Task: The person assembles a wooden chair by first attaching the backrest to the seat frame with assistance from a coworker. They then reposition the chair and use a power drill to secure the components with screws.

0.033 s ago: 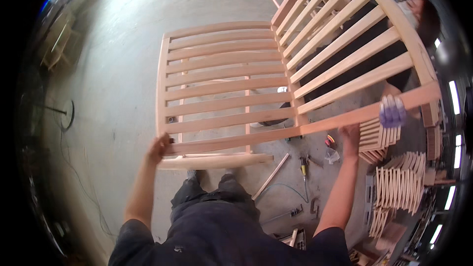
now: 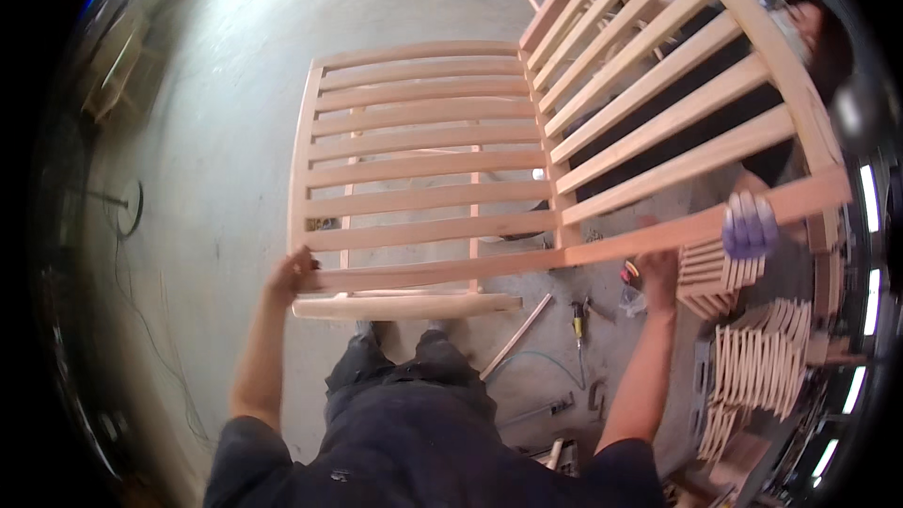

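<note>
A pale wooden slatted bench frame spans the view, its slatted seat (image 2: 433, 196) on the left and its angled slatted back (image 2: 677, 167) on the right. My left hand (image 2: 293, 275) is closed around the seat's near left corner. On the back's near side rail (image 2: 640, 239), my right hand (image 2: 657, 275) grips from below, its fingertips partly hidden by the wood. Farther right, a co-worker's gloved hand (image 2: 750, 225) clasps the same rail. Below the seat, a light curved wooden piece (image 2: 404, 307) and thin legs show through the gaps.
The co-worker (image 2: 818, 33) stands behind the slatted back. On the floor lie a yellow-black power tool (image 2: 578, 320) with a hose, a wooden strip (image 2: 517, 334) and a clamp (image 2: 536, 412). Stacked slatted wood parts (image 2: 760, 357) stand at right. A cable (image 2: 150, 325) runs along the left floor.
The bench frame has shifted slightly left at its near left corner, with my left hand on it. My right hand sits slightly lower and farther left. Both holds stay the same.
</note>
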Demonstrator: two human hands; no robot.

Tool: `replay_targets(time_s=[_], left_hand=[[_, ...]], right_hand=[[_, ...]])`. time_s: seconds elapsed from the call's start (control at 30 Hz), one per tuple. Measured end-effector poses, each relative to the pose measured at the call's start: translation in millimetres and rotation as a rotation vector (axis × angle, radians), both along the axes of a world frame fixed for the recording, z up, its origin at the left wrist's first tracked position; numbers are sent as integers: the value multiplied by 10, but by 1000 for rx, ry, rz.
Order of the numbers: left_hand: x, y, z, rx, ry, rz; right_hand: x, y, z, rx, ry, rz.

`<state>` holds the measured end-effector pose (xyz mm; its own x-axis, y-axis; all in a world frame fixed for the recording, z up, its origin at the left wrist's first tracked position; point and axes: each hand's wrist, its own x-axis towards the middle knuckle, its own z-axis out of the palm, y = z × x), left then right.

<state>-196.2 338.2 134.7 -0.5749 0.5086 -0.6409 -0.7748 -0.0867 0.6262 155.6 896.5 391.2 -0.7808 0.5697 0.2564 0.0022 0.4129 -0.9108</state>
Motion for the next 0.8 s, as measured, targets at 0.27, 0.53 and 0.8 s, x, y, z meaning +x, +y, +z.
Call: replay_targets(time_s=[0.27,0.53,0.8], left_hand=[[-613,-399,1238,-236,-17,-144],[-1277,116,334,-535,156,-155],[-1136,384,1026,-583,200,-104]], right_hand=[[-911,-895,711,-90,303,-208],[-1277,-1271,1038,-40,262,-417],[-1316,-1269,1704,24,241,-393]])
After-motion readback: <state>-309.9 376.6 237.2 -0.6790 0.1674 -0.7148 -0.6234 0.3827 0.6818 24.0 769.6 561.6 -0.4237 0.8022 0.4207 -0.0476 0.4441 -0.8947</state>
